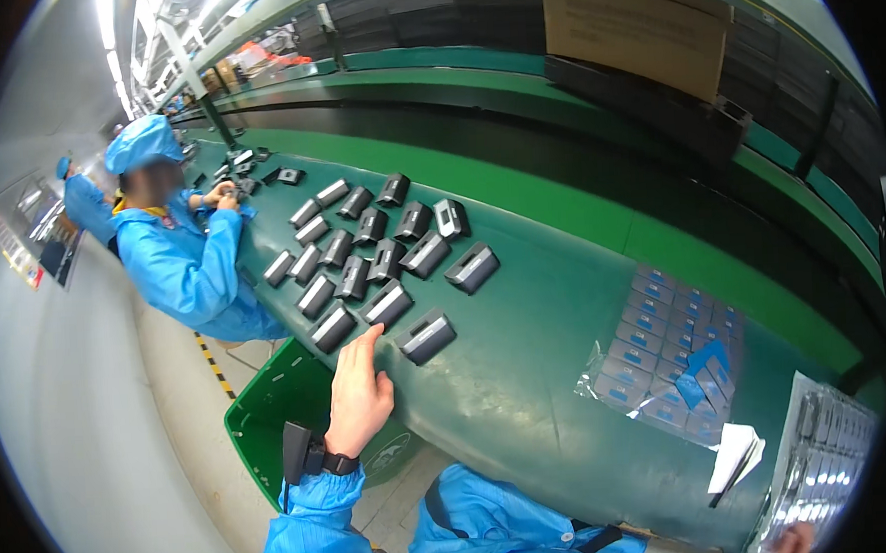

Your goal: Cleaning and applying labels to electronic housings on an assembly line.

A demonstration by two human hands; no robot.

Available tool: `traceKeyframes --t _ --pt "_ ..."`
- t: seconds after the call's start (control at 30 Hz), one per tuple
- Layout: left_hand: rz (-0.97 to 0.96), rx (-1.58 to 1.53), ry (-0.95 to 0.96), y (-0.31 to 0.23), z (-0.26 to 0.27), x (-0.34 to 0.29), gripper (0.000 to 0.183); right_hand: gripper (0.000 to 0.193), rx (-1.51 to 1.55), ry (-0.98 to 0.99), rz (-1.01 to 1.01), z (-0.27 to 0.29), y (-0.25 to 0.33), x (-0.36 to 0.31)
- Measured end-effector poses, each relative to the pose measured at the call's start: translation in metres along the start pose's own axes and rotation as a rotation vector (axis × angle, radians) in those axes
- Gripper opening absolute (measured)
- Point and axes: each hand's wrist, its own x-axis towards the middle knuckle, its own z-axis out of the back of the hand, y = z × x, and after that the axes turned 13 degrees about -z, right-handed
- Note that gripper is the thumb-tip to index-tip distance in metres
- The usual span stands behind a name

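My left hand (359, 393) reaches over the near table edge with its fingers stretched out and nothing gripped. Its fingertips are at the near side of a dark, wedge-shaped plastic housing (385, 304) with a light grey face. Just right of the hand lies a similar slotted housing (426, 335). Several more stand in loose rows beyond. At the lower right rim, a small part of my right hand (797, 540) shows at the near end of a clear plastic tray (821, 457) holding shiny parts. Its fingers are mostly out of sight.
Flat grey pieces with blue labels (657, 340) lie in rows on clear film at the right, beside a folded white paper (737, 455). A green bin (270, 416) stands below the table (528, 372). A co-worker in blue (176, 250) handles parts at the far left.
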Motion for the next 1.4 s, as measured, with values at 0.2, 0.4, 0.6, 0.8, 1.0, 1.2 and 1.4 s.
traceKeyframes --t 0.2,0.4,0.6,0.8,1.0,1.2,1.4 --pt "-0.031 -0.416 0.167 -0.063 -0.056 0.046 0.068 0.01 0.16 0.208 -0.236 -0.032 0.028 -0.045" --pt "-0.16 -0.585 0.306 -0.085 -0.042 0.045 0.076 0.004 0.26 0.173 -0.269 -0.058 0.019 -0.048" --pt "-0.387 -0.41 0.462 -0.048 -0.053 0.081 0.079 0.008 0.13 0.225 -0.211 -0.058 0.017 -0.016" --pt "-0.32 -0.569 0.57 -0.078 -0.066 0.081 0.067 0.011 0.006 -0.046 -0.175 -0.025 -0.009 -0.01" --pt "-0.312 -0.705 0.485 -0.111 -0.068 0.043 0.034 0.02 -0.309 -0.106 0.045 -0.032 -0.034 0.019" --pt "-0.229 -0.945 0.586 -0.205 -0.089 0.036 0.053 0.033 -0.698 0.042 0.276 -0.022 -0.046 0.013" --pt "-0.206 -0.925 0.683 -0.212 -0.091 0.029 0.055 0.032 -0.687 0.123 0.405 -0.025 -0.056 0.019"
